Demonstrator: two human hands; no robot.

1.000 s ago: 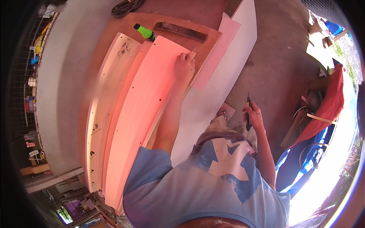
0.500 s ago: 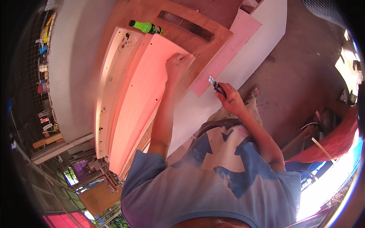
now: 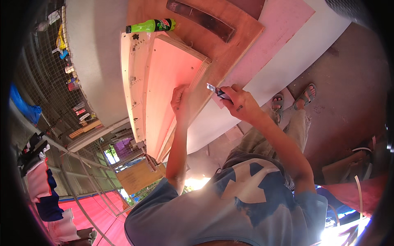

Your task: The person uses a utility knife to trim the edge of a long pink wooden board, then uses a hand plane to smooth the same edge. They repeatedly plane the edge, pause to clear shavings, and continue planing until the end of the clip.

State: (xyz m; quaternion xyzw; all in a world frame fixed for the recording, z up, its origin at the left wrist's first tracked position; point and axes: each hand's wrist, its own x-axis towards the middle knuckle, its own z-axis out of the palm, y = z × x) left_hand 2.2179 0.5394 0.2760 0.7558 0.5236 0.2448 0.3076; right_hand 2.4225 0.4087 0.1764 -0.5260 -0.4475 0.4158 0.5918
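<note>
My left hand (image 3: 179,99) is closed at the long edge of a pale wooden board (image 3: 164,69), its fingers curled against the wood. This board is in a stack with another plank (image 3: 135,82) bearing dark marks, on a brown plywood sheet (image 3: 242,28). My right hand (image 3: 240,102) grips a utility knife (image 3: 219,92), blade out and pointing up-left, just right of the board's edge. A green bottle (image 3: 147,25) lies on its side past the far end of the stack.
Pink (image 3: 287,20) and white (image 3: 324,20) sheets extend beside the plywood. My sandalled feet stand on the concrete floor (image 3: 344,82) at right. A wire-mesh shelf (image 3: 61,33) with small items runs along the left. Red tarp (image 3: 357,192) lies at lower right.
My right hand has lifted the knife from beside my leg to near the boards. My left hand has moved back along the board's edge. The view has turned, showing both feet.
</note>
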